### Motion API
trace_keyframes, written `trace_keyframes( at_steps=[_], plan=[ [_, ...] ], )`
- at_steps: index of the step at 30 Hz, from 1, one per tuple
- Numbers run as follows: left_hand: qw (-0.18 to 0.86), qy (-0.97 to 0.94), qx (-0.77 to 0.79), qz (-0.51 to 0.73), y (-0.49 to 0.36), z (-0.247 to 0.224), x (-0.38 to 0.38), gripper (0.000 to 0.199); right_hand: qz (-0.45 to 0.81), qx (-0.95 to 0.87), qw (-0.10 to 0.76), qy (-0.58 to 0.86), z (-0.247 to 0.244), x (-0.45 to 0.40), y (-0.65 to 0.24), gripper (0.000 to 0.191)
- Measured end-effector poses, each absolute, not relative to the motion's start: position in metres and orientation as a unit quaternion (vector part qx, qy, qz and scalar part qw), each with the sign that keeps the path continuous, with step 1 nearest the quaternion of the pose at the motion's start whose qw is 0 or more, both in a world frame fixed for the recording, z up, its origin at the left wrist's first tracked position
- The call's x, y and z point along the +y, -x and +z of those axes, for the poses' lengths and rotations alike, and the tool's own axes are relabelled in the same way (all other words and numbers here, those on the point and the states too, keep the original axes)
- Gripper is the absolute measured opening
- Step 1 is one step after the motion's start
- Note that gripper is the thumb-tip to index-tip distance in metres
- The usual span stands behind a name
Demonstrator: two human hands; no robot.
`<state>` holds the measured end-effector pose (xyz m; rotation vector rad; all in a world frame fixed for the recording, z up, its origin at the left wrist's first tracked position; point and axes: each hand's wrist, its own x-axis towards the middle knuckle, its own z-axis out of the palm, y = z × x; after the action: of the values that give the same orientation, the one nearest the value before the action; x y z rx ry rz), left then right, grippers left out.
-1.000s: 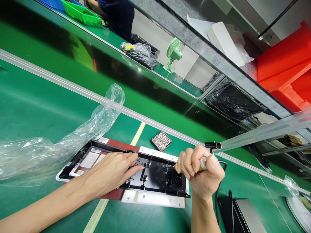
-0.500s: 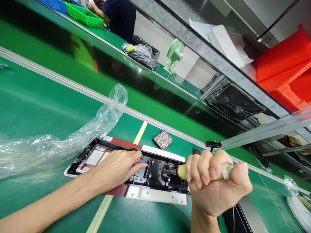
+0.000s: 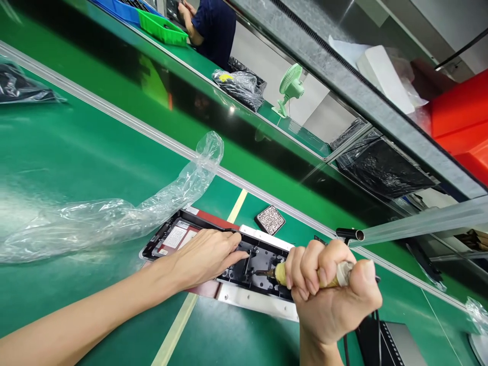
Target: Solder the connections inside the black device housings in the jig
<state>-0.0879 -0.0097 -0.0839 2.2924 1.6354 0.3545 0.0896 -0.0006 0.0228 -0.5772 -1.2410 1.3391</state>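
A long, shallow black plastic housing (image 3: 267,260) lies open side up on a dark red base (image 3: 206,288) with white side rails (image 3: 259,301). My left hand (image 3: 211,254) lies across the middle of the housing, its fingers curled over the far rim and its thumb inside. My right hand (image 3: 328,287) is closed in a fist around the yellowish handle of a soldering iron (image 3: 280,274). The iron's brown metal tip points left, down into the housing near my left thumb. Whether the tip touches the plastic I cannot tell.
A clear plastic bag (image 3: 125,218) stretches along the left. Behind the housing sit a speckled square pad (image 3: 270,219) and a black tube holder (image 3: 349,234). A metal rail (image 3: 152,133) borders the bench. Across it are a green fan (image 3: 290,86) and a co-worker (image 3: 215,30).
The whole view has shifted, so the bench appears further right. My right hand has brought the soldering iron's tip left along the housing, closer to my left thumb. My left hand stays on the housing.
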Motion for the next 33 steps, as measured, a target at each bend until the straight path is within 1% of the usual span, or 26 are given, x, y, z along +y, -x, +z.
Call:
trace_keyframes(
  at_steps=[12, 22, 28, 30, 33],
  plan=[
    [0.153, -0.798, 0.566, 0.140, 0.089, -0.083, -0.010, 0.038, 0.575, -0.536, 0.565, 0.251, 0.016, 0.001, -0.085, 0.050],
    [0.160, -0.796, 0.566, 0.143, 0.089, -0.080, -0.010, 0.035, 0.569, -0.566, 0.523, 0.288, 0.017, 0.007, -0.091, 0.044],
    [0.152, -0.803, 0.559, 0.139, 0.090, -0.085, -0.010, 0.038, 0.496, -0.631, 0.509, 0.312, 0.016, 0.012, -0.103, 0.042],
    [0.148, -0.803, 0.553, 0.166, 0.091, -0.087, -0.010, 0.041, 0.457, -0.657, 0.502, 0.326, 0.016, 0.013, -0.106, 0.042],
    [0.163, -0.773, 0.561, 0.248, 0.093, -0.079, -0.008, 0.042, 0.425, -0.680, 0.494, 0.336, 0.018, 0.013, -0.109, 0.043]
  ],
)
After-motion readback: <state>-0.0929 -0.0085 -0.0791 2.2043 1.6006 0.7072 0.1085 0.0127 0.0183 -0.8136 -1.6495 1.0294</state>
